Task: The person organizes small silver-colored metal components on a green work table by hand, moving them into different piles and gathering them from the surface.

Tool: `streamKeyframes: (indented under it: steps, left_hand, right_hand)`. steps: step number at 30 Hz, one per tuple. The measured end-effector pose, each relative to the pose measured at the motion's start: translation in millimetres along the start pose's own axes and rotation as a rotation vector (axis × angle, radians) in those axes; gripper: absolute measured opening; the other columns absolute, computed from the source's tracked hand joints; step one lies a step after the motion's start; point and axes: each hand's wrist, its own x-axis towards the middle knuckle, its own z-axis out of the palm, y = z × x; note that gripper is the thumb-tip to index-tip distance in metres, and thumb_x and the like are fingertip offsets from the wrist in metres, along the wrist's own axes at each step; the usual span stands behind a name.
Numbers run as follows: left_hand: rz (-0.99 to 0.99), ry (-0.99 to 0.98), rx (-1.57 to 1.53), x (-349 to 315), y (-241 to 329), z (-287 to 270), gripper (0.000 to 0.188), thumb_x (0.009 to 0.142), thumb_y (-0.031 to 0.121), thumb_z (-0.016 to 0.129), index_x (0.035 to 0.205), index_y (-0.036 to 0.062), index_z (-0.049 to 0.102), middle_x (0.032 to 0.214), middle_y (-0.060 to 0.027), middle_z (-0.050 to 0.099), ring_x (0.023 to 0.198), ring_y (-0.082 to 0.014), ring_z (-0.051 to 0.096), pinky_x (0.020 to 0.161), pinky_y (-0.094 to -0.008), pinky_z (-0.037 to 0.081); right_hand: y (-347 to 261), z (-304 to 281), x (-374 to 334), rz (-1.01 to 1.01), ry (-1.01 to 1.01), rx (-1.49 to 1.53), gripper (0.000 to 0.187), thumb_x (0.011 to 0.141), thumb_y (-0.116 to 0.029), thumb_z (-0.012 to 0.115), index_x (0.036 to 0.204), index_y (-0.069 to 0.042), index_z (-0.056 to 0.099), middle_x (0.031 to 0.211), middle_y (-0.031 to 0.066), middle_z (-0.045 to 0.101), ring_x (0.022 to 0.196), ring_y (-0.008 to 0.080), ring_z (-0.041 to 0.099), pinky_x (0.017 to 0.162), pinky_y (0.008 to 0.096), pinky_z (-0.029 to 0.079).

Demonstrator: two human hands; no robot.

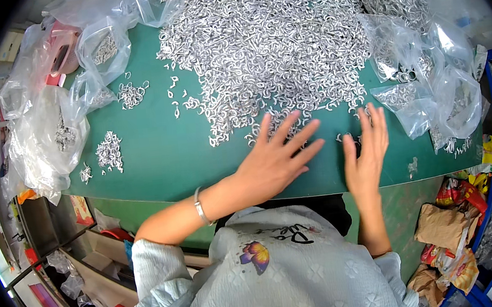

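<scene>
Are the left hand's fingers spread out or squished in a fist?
Spread out: the left hand has gaps showing between its fingers, at the near edge of the silvery pile.

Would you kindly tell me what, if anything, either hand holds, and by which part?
No hold shows: the left hand is open over metal pieces, the right hand beside some; palms are hidden.

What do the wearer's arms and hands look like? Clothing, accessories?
The left hand is ungloved, with a silver-coloured bracelet at the wrist. The right hand is ungloved, with nothing on its wrist. The left sleeve and right sleeve are pale blue-grey and loose, seemingly elbow-length.
</scene>
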Motion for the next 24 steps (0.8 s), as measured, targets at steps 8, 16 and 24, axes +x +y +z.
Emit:
streamKeyframes:
  steps: [8,16,24]
  left_hand:
    - [-0.013,0.042,0.152,-6.5,-39.9,5.9,0.052,0.079,0.003,0.057,0.131,0.0040,0.057,0.149,-0.0106,0.043,0.140,-0.0345,0.036,0.109,-0.0689,0.024]
    - [-0.185,0.155,0.100,-20.8,-46.1,-20.4,0.060,0.071,-0.007,0.062,0.129,0.0049,0.058,0.147,-0.0150,0.042,0.140,-0.0387,0.033,0.109,-0.0697,0.023]
    - [0.133,0.078,-0.040,22.2,-20.6,12.3,0.045,0.082,0.013,0.068,0.126,0.0089,0.060,0.147,-0.0124,0.044,0.138,-0.0370,0.038,0.108,-0.0679,0.027]
  right_hand:
    - [-19.8,18.1,-13.4,-0.023,-0.252,0.038,0.071,0.088,-0.023,0.068,0.143,0.007,0.035,0.155,0.0292,0.024,0.145,0.0470,0.021,0.117,0.0576,0.019]
    - [-47.1,28.0,18.1,-0.176,-0.300,0.613,0.051,0.090,-0.011,0.064,0.137,0.001,0.047,0.151,0.0200,0.037,0.141,0.0396,0.033,0.116,0.0496,0.027]
    - [7.4,18.9,32.8,-0.052,-0.197,0.103,0.053,0.096,-0.018,0.057,0.142,0.004,0.040,0.151,0.0292,0.030,0.142,0.0475,0.025,0.116,0.0547,0.022]
